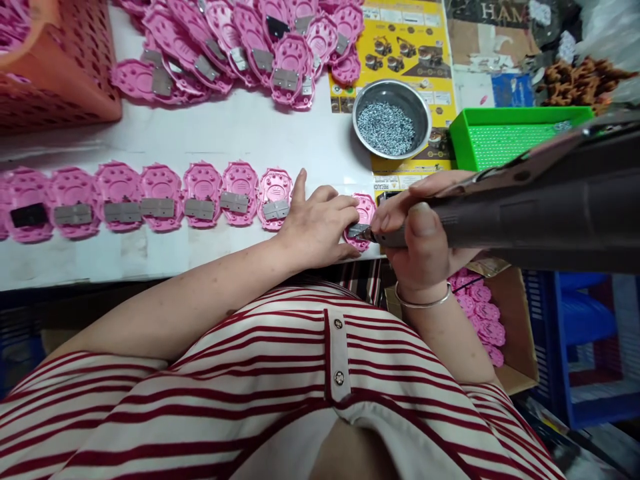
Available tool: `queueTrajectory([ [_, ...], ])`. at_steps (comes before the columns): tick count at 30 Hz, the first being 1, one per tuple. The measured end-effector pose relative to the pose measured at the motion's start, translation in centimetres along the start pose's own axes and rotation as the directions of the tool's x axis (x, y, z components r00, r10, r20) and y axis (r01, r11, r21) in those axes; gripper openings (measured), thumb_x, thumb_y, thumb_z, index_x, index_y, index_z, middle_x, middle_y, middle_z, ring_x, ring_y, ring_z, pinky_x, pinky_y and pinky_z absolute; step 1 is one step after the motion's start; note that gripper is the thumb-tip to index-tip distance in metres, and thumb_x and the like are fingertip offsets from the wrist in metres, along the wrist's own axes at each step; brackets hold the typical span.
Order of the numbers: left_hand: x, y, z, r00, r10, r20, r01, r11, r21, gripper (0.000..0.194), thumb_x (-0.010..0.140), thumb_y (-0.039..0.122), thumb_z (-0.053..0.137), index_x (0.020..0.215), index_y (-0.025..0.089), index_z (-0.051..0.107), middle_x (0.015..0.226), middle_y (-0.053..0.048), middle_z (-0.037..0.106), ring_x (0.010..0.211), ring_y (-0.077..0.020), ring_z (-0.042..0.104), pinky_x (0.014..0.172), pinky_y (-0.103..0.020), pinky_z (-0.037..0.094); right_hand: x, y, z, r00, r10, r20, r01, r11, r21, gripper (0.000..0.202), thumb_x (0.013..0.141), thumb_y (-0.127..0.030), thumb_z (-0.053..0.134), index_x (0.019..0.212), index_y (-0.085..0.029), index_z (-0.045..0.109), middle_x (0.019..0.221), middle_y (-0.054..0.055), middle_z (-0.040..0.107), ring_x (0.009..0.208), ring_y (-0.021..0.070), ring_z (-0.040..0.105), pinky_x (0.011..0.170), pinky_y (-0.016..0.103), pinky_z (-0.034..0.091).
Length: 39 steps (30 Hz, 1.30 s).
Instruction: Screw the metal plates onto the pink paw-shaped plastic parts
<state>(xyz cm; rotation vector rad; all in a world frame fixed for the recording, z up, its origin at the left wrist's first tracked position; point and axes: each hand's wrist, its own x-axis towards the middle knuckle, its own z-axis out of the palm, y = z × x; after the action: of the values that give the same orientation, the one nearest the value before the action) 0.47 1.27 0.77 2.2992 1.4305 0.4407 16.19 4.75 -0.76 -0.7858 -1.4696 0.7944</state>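
The pink piece (367, 208) lies against the fingertips of the left hand (319, 227), whether gripped I cannot tell; the right hand (423, 233) has fingers wrapped around a dark power screwdriver (530, 223), its tip at the grey plate (355, 230)

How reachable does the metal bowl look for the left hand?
Probably yes: the left hand rests at a pink part, but nothing seems to stand between that hand and the metal bowl.

Bright, cool light falls on my white table (225, 133), but below its near edge it is dim. The metal bowl (423, 119) glints above a soft shadow. My dark tool (540, 220) looks stretched toward the right.
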Motion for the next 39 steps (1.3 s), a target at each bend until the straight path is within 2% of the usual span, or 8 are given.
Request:
queueTrajectory([
  [4,-0.3,0.0,0.0,1.0,0.004,-0.019,-0.003,1.0,0.017,0.032,0.08,0.045,0.079,0.106,0.027,0.075,0.126,-0.005,0.071,0.123,-0.0377,0.054,0.118,-0.082,0.009,1.3,-3.5,-0.6,0.95,-0.262,-0.17,0.28,0.955,0.096,0.03,0.086,-0.05,0.06,0.112,-0.034,0.061,0.055,-0.009,0.047,0.035,0.0089,0.034,0.033,0.027,0.032],
  [8,-0.8,0.0,0.2,0.998,-0.011,-0.054,0.013,0.999,0.038,0.038,0.076,0.047,0.082,0.107,0.027,0.075,0.123,-0.007,0.071,0.118,-0.0387,0.056,0.119,-0.082,0.01,2.4,-5.8,-2.4,0.873,-0.295,-0.389,0.313,0.949,-0.016,0.013,0.088,-0.033,0.06,0.094,-0.022,0.064,0.052,-0.008,0.045,0.037,0.0081,0.037,0.036,0.025,0.034],
  [12,-1.1,-0.1,0.5,0.996,-0.003,-0.093,0.005,1.0,0.026,0.035,0.076,0.048,0.082,0.105,0.031,0.074,0.123,-0.005,0.071,0.118,-0.0375,0.057,0.12,-0.08,0.009,2.3,-4.8,-4.3,0.83,-0.334,-0.447,0.296,0.943,-0.155,0.013,0.086,-0.031,0.061,0.096,-0.021,0.059,0.052,-0.009,0.043,0.037,0.0078,0.036,0.04,0.025,0.033],
  [16,-1.3,-0.2,0.5,0.994,-0.012,-0.104,0.013,1.0,0.014,0.033,0.077,0.053,0.081,0.1,0.032,0.073,0.123,-0.003,0.072,0.117,-0.0371,0.058,0.12,-0.08,0.005,1.9,-3.5,-5.1,0.83,-0.368,-0.419,0.334,0.93,-0.154,0.016,0.084,-0.031,0.063,0.098,-0.025,0.062,0.053,-0.008,0.045,0.039,0.009,0.035,0.041,0.028,0.03],
  [21,-1.3,-0.3,0.5,0.998,-0.022,-0.057,0.023,0.999,0.028,0.037,0.078,0.058,0.079,0.1,0.03,0.07,0.127,-0.002,0.07,0.117,-0.0375,0.057,0.119,-0.081,0.005,1.6,-3.4,-5.6,0.862,-0.256,-0.436,0.212,0.966,-0.147,0.015,0.089,-0.037,0.06,0.101,-0.028,0.062,0.056,-0.007,0.045,0.045,0.011,0.042,0.048,0.029,0.036],
  [29,-1.3,-0.1,0.3,0.999,-0.027,-0.017,0.028,0.997,0.067,0.038,0.082,0.059,0.075,0.102,0.028,0.07,0.129,-0.006,0.069,0.118,-0.0391,0.057,0.118,-0.083,0.006,2.1,-1.0,-6.2,0.828,-0.336,-0.448,0.277,0.941,-0.194,0.022,0.087,-0.04,0.069,0.105,-0.029,0.062,0.059,-0.008,0.044,0.042,0.0059,0.035,0.046,0.028,0.029],
  [34,-1.5,-0.2,0.4,0.997,-0.011,-0.073,0.013,1.0,0.018,0.04,0.075,0.053,0.083,0.107,0.032,0.071,0.131,-0.004,0.068,0.122,-0.0381,0.055,0.12,-0.08,0.003,2.5,-2.7,-5.4,0.798,-0.374,-0.473,0.347,0.926,-0.148,0.014,0.087,-0.032,0.066,0.099,-0.024,0.066,0.053,-0.008,0.043,0.04,0.0058,0.036,0.041,0.025,0.028],
  [39,-1.1,0.4,0.4,0.993,0.009,-0.119,-0.017,0.998,-0.064,0.049,0.079,0.051,0.081,0.123,0.031,0.07,0.146,-0.006,0.059,0.134,-0.0368,0.048,0.122,-0.074,0.012,2.0,-5.6,-3.5,0.869,-0.228,-0.44,0.288,0.955,0.073,0.017,0.093,-0.031,0.051,0.092,-0.026,0.067,0.054,-0.007,0.04,0.04,0.0072,0.037,0.04,0.023,0.035],
])
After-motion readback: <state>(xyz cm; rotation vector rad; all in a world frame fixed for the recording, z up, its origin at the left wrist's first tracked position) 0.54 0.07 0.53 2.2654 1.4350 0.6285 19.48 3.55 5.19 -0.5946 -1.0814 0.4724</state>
